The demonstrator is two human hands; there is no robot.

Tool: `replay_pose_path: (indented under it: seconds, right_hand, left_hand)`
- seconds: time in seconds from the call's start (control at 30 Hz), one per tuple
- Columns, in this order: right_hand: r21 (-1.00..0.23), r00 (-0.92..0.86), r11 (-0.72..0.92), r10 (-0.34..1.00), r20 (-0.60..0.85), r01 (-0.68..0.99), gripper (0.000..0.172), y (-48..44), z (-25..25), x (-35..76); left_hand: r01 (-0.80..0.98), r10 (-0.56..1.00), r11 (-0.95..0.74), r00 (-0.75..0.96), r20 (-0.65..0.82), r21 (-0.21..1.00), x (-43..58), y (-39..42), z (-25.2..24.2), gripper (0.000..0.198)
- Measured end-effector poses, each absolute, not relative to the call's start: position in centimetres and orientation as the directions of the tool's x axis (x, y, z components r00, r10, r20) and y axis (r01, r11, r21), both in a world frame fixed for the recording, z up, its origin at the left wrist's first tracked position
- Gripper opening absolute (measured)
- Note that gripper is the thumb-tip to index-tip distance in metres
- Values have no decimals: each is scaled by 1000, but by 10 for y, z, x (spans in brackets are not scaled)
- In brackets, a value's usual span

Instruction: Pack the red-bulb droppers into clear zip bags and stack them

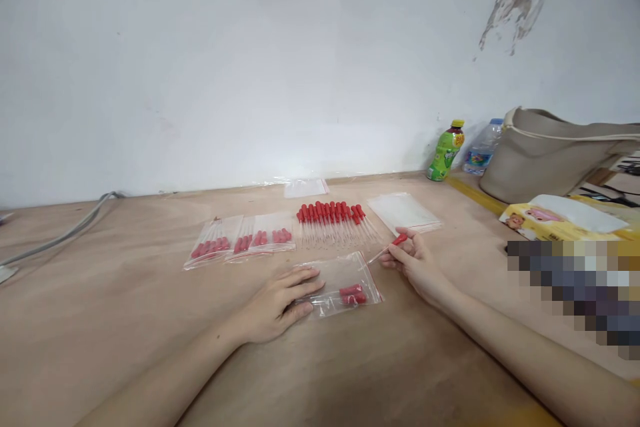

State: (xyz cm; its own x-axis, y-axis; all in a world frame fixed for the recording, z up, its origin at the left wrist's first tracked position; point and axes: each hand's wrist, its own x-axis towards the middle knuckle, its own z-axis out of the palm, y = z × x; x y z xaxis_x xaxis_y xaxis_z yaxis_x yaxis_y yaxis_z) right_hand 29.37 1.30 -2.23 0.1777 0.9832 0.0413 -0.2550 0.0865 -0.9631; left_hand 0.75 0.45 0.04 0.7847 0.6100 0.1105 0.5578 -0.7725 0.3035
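Observation:
My right hand [407, 260] pinches a glass dropper [399, 239] by its red rubber bulb. The dropper's thin clear tube points left and down, close to the right-hand, red-lined end of a clear zip bag [333, 309]. Inside that bag lie a couple of droppers with red bulbs [353, 294]. My left hand [280, 300] rests on the bag's left part, fingers stretched out and apart. Behind the bag, a row of loose droppers [330, 212] lies with the bulbs toward the wall. To the left are several filled zip bags [209, 247].
A stack of flat zip bags [404, 211] lies right of the droppers, another flat bag [305, 188] near the wall. At the right stand a green bottle [444, 155], a water bottle [483, 150], a grey basket [540, 153] and a tissue pack [555, 217]. A cable [65, 240] runs at left.

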Motion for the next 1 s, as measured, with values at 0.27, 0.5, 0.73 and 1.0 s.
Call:
replay_pose_path:
  seconds: [0.27,0.5,0.73,1.0]
  right_hand:
    - [-981,-132,116,987,96,153,32,10,-27,304]
    - [-700,-434,467,867,243,541,24,8,-18,307]
    - [-680,-490,459,856,165,572,25,14,-12,327]
    - [-710,-457,527,831,317,467,16,10,-17,304]
  left_hand:
    - [585,643,-741,760,96,331,10,0,5,48]
    - [586,644,-741,758,100,329,9,-1,6,47]
    - [582,644,-740,759,102,337,9,-1,4,48]
    - [565,631,-752,765,124,341,9,0,3,48]
